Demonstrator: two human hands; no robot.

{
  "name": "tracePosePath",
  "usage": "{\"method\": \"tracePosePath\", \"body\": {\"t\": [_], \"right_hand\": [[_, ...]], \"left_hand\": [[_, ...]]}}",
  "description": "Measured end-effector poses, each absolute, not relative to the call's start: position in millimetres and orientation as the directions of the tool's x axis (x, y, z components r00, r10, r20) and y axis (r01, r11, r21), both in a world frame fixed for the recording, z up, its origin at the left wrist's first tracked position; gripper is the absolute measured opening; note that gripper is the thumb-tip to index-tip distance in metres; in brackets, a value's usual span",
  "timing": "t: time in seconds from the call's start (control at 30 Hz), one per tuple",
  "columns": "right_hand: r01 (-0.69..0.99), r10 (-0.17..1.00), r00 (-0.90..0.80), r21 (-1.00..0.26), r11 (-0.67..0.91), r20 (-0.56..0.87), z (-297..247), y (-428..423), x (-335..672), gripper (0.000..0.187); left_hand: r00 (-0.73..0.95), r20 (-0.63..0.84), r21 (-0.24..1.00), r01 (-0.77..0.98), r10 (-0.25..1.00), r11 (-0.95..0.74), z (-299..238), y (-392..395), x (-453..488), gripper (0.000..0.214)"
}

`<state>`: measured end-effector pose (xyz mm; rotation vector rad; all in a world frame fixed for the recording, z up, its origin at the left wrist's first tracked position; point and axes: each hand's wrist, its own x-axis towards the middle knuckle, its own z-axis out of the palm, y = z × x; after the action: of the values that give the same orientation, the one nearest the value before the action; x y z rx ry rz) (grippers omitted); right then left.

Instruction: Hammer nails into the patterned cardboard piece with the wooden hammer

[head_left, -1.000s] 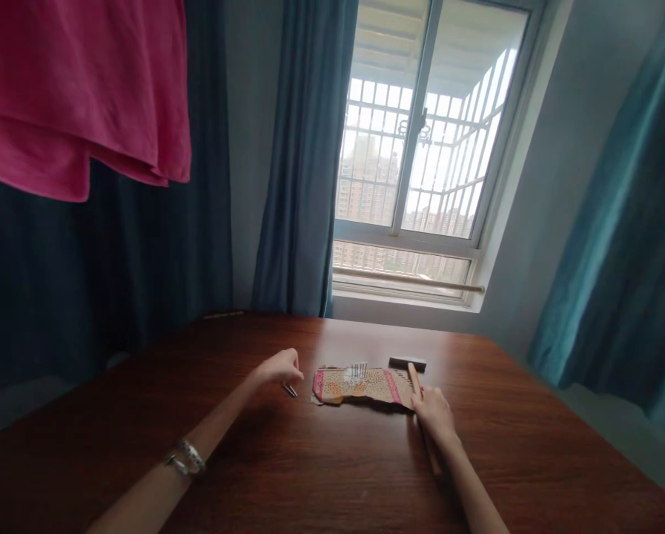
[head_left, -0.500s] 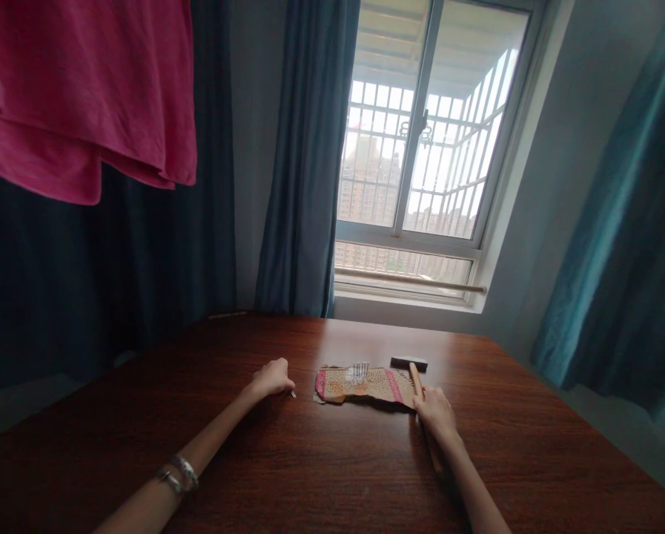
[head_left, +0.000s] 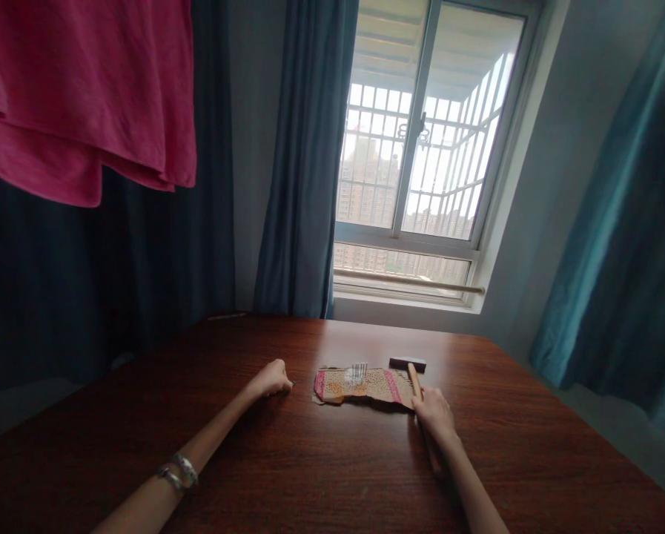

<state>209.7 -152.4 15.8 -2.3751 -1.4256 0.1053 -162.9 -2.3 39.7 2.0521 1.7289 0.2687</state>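
Note:
My right hand (head_left: 433, 411) is wrapped around the wooden handle of a hammer (head_left: 414, 377), whose dark head lies beyond the fingers, just past the cardboard's right end. A worn, perforated cardboard piece (head_left: 379, 384) with pink bands lies flat on the table between my hands. Several thin nails (head_left: 359, 370) stand upright in its middle, near a whitish patch. Left of the cardboard, apart from it, my left hand (head_left: 273, 378) is closed in a pinch. Small nail tips (head_left: 293, 383) poke out at its fingertips; how many it holds is hidden.
Everything rests on a glossy brown wooden table (head_left: 310, 475). A pink cloth (head_left: 115, 96) hangs at the upper left before a dark blue curtain (head_left: 304, 170). Behind the table is a barred window (head_left: 413, 163), with another curtain (head_left: 604, 259) on the right.
The nails in my left hand have shifted: their tips pointed down below the fingers and now show less, at the fingertips. My right hand and the hammer have barely moved.

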Motion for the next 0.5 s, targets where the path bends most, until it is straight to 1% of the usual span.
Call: {"method": "tracePosePath", "body": {"t": [0.2,0.27,0.3,0.33,0.37,0.43,0.5], "right_hand": [[0.829,0.855,0.501,-0.358,-0.429,0.135,17,-154,209,0.037],[0.818,0.827,0.531,-0.368,-0.442,0.186,20,-155,208,0.039],[0.820,0.811,0.533,-0.385,-0.424,0.242,22,-156,207,0.040],[0.827,0.794,0.520,-0.416,-0.377,0.314,24,-156,205,0.039],[0.838,0.779,0.490,-0.456,-0.299,0.392,27,-156,202,0.039],[0.837,0.754,0.407,-0.541,-0.081,0.516,32,-155,193,0.037],[0.767,0.755,0.335,-0.628,0.128,0.563,37,-155,180,0.034]], "left_hand": [[0.214,-0.135,0.525,0.843,0.968,-0.113,40,-3,-164,0.013],[0.242,-0.131,0.587,0.801,0.961,-0.121,42,-4,-163,0.014],[0.258,-0.118,0.633,0.764,0.959,-0.128,43,-5,-162,0.015],[0.275,-0.097,0.686,0.715,0.957,-0.136,45,-6,-159,0.017],[0.294,-0.068,0.741,0.654,0.954,-0.149,47,-7,-156,0.020],[0.341,0.010,0.840,0.507,0.940,-0.193,52,-12,-147,0.027],[0.392,0.096,0.901,0.357,0.915,-0.248,57,-18,-134,0.034]]}}
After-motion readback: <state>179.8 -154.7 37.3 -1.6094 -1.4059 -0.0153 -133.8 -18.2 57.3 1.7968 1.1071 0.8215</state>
